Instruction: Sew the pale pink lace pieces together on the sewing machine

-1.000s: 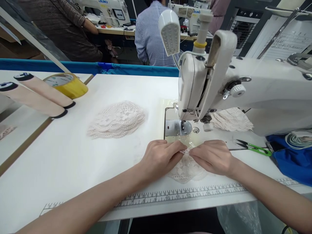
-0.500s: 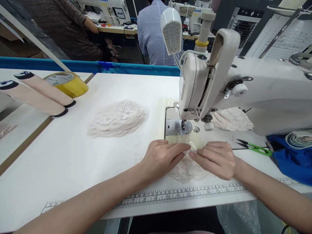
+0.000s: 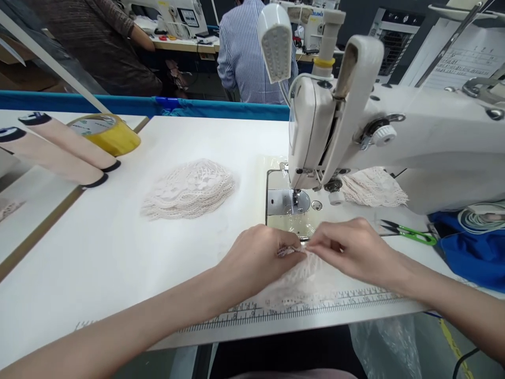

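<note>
A pale lace piece [image 3: 295, 284] lies at the front of the white table, over part of the printed ruler. My left hand [image 3: 262, 258] pinches its upper edge between thumb and fingers, with a gathered bit showing. Close beside it, my right hand [image 3: 343, 245] pinches the same edge, fingertips nearly touching the left thumb. Just beyond both hands is the metal needle plate [image 3: 282, 202] under the white sewing machine [image 3: 315, 137]. A stack of lace [image 3: 191, 189] sits to the left, and more lace [image 3: 373, 187] lies behind the needle area.
Green-handled snips [image 3: 416, 236] and blue cloth [image 3: 473, 252] lie at the right. Yellow tape [image 3: 114, 137] and two thread cones [image 3: 55, 158] are at the left. Two people [image 3: 252, 52] [image 3: 98, 47] sit beyond the blue table edge [image 3: 221, 109].
The lace has shifted slightly toward me and left. My left fingers have curled around its edge, and my right hand has turned into a tighter pinch. The view has shifted slightly.
</note>
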{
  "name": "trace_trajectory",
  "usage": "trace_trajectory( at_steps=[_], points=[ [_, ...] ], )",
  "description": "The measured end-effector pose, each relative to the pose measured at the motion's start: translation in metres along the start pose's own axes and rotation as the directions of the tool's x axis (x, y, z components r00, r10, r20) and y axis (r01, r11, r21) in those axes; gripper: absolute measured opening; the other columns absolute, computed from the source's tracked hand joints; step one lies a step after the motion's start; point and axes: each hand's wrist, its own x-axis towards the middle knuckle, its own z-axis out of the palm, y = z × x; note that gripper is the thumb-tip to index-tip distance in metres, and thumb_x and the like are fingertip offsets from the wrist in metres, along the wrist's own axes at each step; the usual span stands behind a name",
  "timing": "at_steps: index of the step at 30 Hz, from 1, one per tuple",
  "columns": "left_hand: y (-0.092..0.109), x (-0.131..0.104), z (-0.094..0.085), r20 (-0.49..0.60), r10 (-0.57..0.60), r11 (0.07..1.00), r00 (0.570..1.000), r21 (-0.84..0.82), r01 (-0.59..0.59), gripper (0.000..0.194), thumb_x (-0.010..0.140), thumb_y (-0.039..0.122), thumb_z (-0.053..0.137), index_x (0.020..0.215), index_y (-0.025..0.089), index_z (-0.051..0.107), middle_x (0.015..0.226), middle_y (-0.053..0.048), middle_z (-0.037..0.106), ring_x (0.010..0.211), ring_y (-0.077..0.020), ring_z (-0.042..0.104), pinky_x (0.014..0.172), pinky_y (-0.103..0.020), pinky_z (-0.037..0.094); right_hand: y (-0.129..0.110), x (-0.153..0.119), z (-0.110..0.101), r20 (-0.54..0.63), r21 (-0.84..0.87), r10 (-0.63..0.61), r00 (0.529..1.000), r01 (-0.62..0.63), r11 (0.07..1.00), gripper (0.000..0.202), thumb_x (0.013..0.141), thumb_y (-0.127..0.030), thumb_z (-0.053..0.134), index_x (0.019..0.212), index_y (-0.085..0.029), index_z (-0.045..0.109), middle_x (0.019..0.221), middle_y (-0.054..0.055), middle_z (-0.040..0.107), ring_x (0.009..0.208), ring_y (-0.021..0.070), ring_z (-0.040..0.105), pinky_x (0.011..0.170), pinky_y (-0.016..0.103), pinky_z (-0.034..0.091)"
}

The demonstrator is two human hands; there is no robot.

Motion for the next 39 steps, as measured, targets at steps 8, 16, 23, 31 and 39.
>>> trace_trajectory(
  at_steps=[8, 16, 23, 31, 39],
  points=[
    [-0.031, 0.012, 0.017, -0.234, 0.113, 0.894, 0.966, 0.447, 0.004, 0.037, 0.077, 0.03, 0.071, 0.108, 0.014, 0.059, 0.079, -0.003, 0.069, 0.059, -0.0171, 0.06, 0.051, -0.027, 0.04, 0.046, 0.021, 0.027, -0.042, -0.078, 0.278, 0.96, -0.28, 0.957, 0.016, 0.089, -0.025, 0.056, 0.087, -0.021, 0.071, 0.057, -0.004, 0.062, 0.047, 0.0076, 0.05, 0.048, 0.022, 0.036],
    [-0.023, 0.002, 0.024, -0.147, 0.394, 0.71, 0.907, 0.675, -0.199, 0.025, 0.092, 0.025, 0.055, 0.114, 0.018, 0.064, 0.127, -0.004, 0.062, 0.104, -0.0234, 0.06, 0.086, -0.04, 0.038, 0.058, 0.024, 0.031, -0.097, -0.055, 0.39, 0.916, -0.396, 0.916, 0.018, 0.089, -0.034, 0.057, 0.092, -0.024, 0.072, 0.078, 0.002, 0.069, 0.068, 0.0146, 0.06, 0.061, 0.028, 0.044],
    [-0.025, 0.004, 0.023, -0.14, 0.356, 0.736, 0.924, 0.651, -0.185, 0.029, 0.095, 0.031, 0.05, 0.116, 0.017, 0.064, 0.123, -0.002, 0.065, 0.113, -0.022, 0.058, 0.087, -0.042, 0.035, 0.048, 0.011, 0.018, -0.121, -0.618, -0.056, 0.991, -0.031, 0.786, 0.022, 0.093, -0.025, 0.051, 0.098, -0.021, 0.073, 0.076, 0.0, 0.071, 0.054, 0.0107, 0.053, 0.051, 0.027, 0.032],
    [-0.027, 0.007, 0.022, -0.132, 0.335, 0.725, 0.933, 0.669, -0.165, 0.031, 0.095, 0.033, 0.048, 0.118, 0.017, 0.062, 0.123, -0.004, 0.065, 0.117, -0.0236, 0.055, 0.088, -0.042, 0.034, 0.038, 0.009, 0.025, -0.053, -0.701, -0.049, 0.997, -0.002, 0.713, 0.029, 0.095, -0.029, 0.048, 0.103, -0.016, 0.072, 0.08, 0.005, 0.071, 0.054, 0.0112, 0.051, 0.047, 0.028, 0.024],
    [-0.027, 0.011, 0.022, -0.139, 0.304, 0.719, 0.942, 0.682, -0.131, 0.035, 0.096, 0.037, 0.046, 0.121, 0.017, 0.06, 0.122, -0.006, 0.066, 0.121, -0.0238, 0.053, 0.09, -0.043, 0.033, 0.042, 0.012, 0.025, -0.063, -0.746, -0.053, 0.997, -0.011, 0.666, 0.031, 0.096, -0.03, 0.045, 0.105, -0.018, 0.073, 0.086, 0.005, 0.072, 0.057, 0.0126, 0.051, 0.047, 0.03, 0.02]
  ],
)
